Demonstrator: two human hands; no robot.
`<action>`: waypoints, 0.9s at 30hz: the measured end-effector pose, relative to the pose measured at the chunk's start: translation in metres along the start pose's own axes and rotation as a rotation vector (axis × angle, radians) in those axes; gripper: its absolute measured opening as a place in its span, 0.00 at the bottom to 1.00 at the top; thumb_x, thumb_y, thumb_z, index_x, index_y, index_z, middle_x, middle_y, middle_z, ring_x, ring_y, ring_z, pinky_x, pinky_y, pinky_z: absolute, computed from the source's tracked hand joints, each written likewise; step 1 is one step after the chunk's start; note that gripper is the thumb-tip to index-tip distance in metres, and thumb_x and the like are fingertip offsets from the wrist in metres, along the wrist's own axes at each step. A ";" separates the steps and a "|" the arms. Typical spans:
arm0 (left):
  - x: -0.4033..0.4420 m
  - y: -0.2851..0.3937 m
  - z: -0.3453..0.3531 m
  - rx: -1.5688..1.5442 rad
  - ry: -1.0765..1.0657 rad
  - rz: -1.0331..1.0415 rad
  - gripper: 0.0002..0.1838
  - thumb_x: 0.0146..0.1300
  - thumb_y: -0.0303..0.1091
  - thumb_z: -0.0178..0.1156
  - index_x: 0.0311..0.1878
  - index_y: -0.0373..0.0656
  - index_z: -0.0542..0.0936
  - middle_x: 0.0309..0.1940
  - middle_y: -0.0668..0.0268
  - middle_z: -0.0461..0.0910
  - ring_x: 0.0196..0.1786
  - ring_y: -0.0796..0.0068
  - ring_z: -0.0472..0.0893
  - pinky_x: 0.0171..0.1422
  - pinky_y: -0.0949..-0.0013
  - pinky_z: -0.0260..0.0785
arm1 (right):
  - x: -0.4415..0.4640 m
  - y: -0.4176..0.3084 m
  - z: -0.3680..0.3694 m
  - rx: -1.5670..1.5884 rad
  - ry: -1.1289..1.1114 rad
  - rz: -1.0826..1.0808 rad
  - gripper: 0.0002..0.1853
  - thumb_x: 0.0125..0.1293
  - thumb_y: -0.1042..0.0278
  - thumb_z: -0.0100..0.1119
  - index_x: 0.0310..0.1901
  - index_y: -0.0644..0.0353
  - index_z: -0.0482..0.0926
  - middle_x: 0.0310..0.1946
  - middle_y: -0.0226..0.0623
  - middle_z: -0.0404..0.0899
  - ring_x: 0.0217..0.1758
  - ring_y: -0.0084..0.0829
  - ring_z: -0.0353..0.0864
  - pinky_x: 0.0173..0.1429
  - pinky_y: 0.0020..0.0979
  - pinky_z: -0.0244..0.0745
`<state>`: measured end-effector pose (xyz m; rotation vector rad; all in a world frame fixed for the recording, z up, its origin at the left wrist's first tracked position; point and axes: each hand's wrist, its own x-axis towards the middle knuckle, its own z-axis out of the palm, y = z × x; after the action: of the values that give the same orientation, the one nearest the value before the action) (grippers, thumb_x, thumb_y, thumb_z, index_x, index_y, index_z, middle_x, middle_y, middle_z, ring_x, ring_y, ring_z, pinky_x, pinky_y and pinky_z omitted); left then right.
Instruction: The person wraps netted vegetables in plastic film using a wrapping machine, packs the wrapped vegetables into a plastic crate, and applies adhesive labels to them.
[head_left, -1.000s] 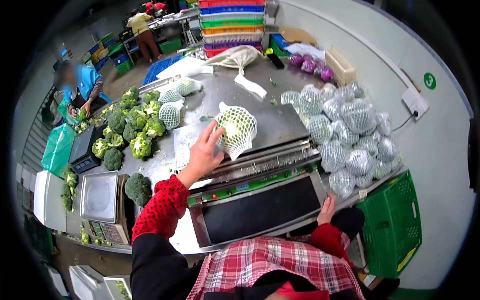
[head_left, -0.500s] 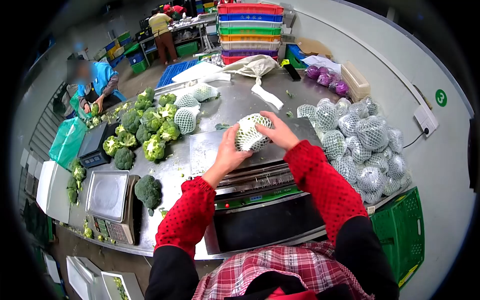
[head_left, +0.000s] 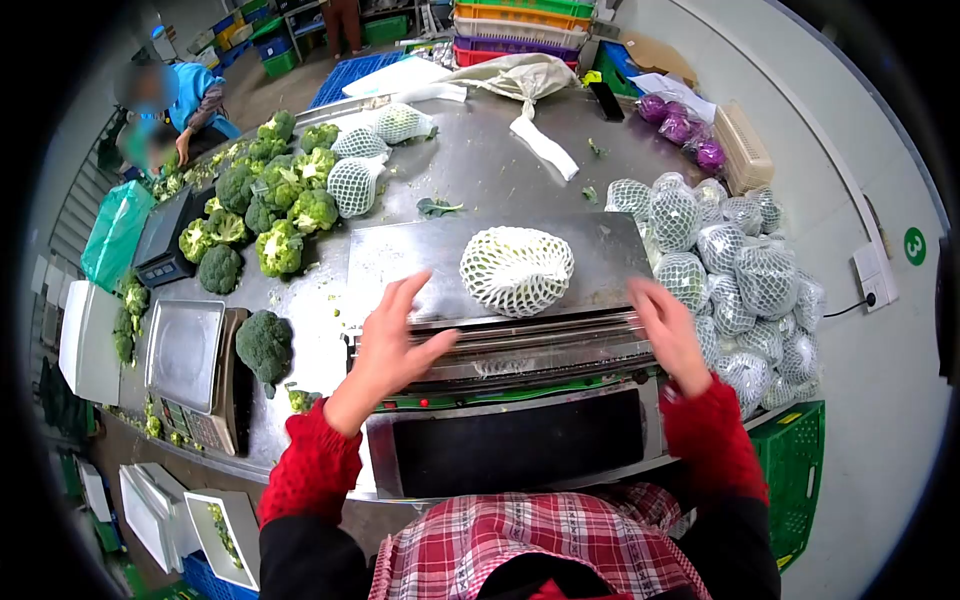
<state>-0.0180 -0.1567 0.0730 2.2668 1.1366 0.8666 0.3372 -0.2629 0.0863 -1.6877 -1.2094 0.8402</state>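
A pale green vegetable in a white foam net (head_left: 517,272) rests on the flat metal plate (head_left: 400,262) of a film-wrapping machine (head_left: 520,355); its kind is hidden by the net. To its lower left, my left hand (head_left: 388,348) is open, thumb and fingers apart, over the machine's left side. My right hand (head_left: 668,332) is open and somewhat blurred, off the plate's right edge near the wrapped bundles. Neither hand touches the vegetable. In front of the plate runs a roller section, with a dark panel (head_left: 520,440) nearer my body.
Several broccoli heads (head_left: 280,247) and netted ones (head_left: 355,187) lie left, beside a weighing scale (head_left: 187,350). Wrapped netted vegetables (head_left: 768,277) are piled right, above a green crate (head_left: 790,480). A phone (head_left: 605,101) lies behind. A co-worker (head_left: 195,100) bends at far left.
Both hands have let go of the netted vegetable, which now lies on the plate. They have parted, left hand to the left, right hand to the right, and come nearer my body. The view has tilted down.
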 end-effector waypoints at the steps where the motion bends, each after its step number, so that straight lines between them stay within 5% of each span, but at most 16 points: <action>1: -0.016 -0.006 -0.006 0.188 0.049 -0.016 0.33 0.50 0.43 0.74 0.58 0.39 0.76 0.46 0.49 0.81 0.38 0.59 0.82 0.40 0.63 0.75 | -0.011 0.023 -0.016 -0.350 0.118 -0.208 0.14 0.69 0.63 0.59 0.46 0.65 0.82 0.34 0.35 0.82 0.33 0.23 0.77 0.37 0.27 0.74; 2: -0.030 -0.010 -0.009 0.330 -0.010 -0.086 0.24 0.51 0.46 0.72 0.46 0.38 0.80 0.34 0.51 0.81 0.32 0.57 0.82 0.35 0.62 0.73 | -0.021 0.030 -0.027 -0.634 0.162 -0.143 0.16 0.64 0.58 0.64 0.35 0.66 0.84 0.25 0.42 0.81 0.27 0.31 0.79 0.33 0.32 0.73; 3: -0.040 -0.012 -0.011 0.476 -0.075 -0.148 0.20 0.52 0.49 0.71 0.33 0.38 0.84 0.22 0.53 0.81 0.25 0.55 0.81 0.30 0.60 0.72 | -0.023 0.033 -0.030 -0.633 0.157 -0.138 0.16 0.64 0.58 0.64 0.35 0.66 0.84 0.25 0.42 0.81 0.27 0.31 0.79 0.33 0.32 0.73; 5: -0.048 -0.019 0.000 0.542 -0.078 -0.131 0.22 0.53 0.52 0.69 0.25 0.39 0.83 0.16 0.55 0.78 0.21 0.55 0.79 0.27 0.58 0.71 | -0.022 0.034 -0.031 -0.901 0.118 -0.058 0.23 0.60 0.47 0.65 0.24 0.62 0.84 0.20 0.46 0.80 0.26 0.48 0.81 0.32 0.40 0.74; 7: -0.045 -0.016 0.008 0.608 -0.078 -0.131 0.30 0.55 0.59 0.65 0.13 0.40 0.81 0.08 0.56 0.72 0.16 0.54 0.77 0.24 0.57 0.69 | -0.006 0.027 -0.024 -0.891 0.080 -0.104 0.29 0.58 0.40 0.63 0.20 0.64 0.82 0.17 0.50 0.78 0.23 0.52 0.79 0.29 0.44 0.73; 9: -0.035 -0.003 0.013 0.656 -0.265 -0.216 0.31 0.56 0.61 0.62 0.15 0.41 0.82 0.10 0.57 0.74 0.18 0.55 0.78 0.25 0.57 0.70 | 0.006 0.019 -0.015 -1.154 -0.091 -0.059 0.32 0.55 0.37 0.64 0.19 0.67 0.81 0.18 0.52 0.78 0.23 0.52 0.79 0.30 0.46 0.72; 14: -0.041 -0.008 0.046 0.397 -0.254 -0.368 0.26 0.57 0.59 0.62 0.21 0.44 0.84 0.17 0.56 0.79 0.25 0.53 0.82 0.32 0.54 0.74 | 0.005 0.034 -0.030 -1.009 0.063 -0.223 0.26 0.49 0.43 0.72 0.19 0.63 0.80 0.16 0.48 0.77 0.21 0.49 0.78 0.27 0.44 0.71; 17: -0.029 0.010 0.029 0.384 -0.305 -0.371 0.27 0.56 0.60 0.61 0.24 0.42 0.85 0.23 0.54 0.82 0.30 0.51 0.83 0.35 0.53 0.75 | 0.009 0.047 -0.047 -0.923 -0.044 0.114 0.31 0.43 0.35 0.72 0.15 0.64 0.81 0.17 0.50 0.78 0.22 0.48 0.80 0.30 0.46 0.73; 19: -0.016 0.034 0.012 0.322 -0.467 -0.489 0.24 0.55 0.55 0.62 0.31 0.39 0.85 0.31 0.49 0.84 0.38 0.48 0.84 0.41 0.52 0.76 | 0.011 0.059 -0.036 -1.084 -0.011 0.068 0.30 0.46 0.38 0.73 0.20 0.65 0.84 0.19 0.50 0.80 0.26 0.47 0.83 0.35 0.43 0.76; 23: -0.019 0.002 0.042 0.294 -0.340 -0.389 0.20 0.55 0.49 0.62 0.30 0.38 0.85 0.29 0.49 0.83 0.38 0.48 0.84 0.42 0.49 0.76 | 0.027 0.069 -0.033 -0.885 -0.136 0.121 0.23 0.48 0.51 0.74 0.20 0.67 0.82 0.17 0.49 0.79 0.23 0.44 0.82 0.33 0.42 0.75; 27: -0.042 -0.008 0.037 -0.077 -0.151 -0.354 0.16 0.56 0.44 0.59 0.28 0.40 0.84 0.26 0.53 0.82 0.33 0.49 0.83 0.38 0.52 0.73 | 0.016 0.094 -0.045 -0.610 -0.069 0.034 0.14 0.54 0.65 0.63 0.22 0.70 0.81 0.15 0.44 0.79 0.18 0.38 0.78 0.28 0.41 0.74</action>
<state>-0.0151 -0.1912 0.0284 1.9493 1.3534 0.5792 0.4157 -0.2730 0.0172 -2.1759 -1.5965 0.5799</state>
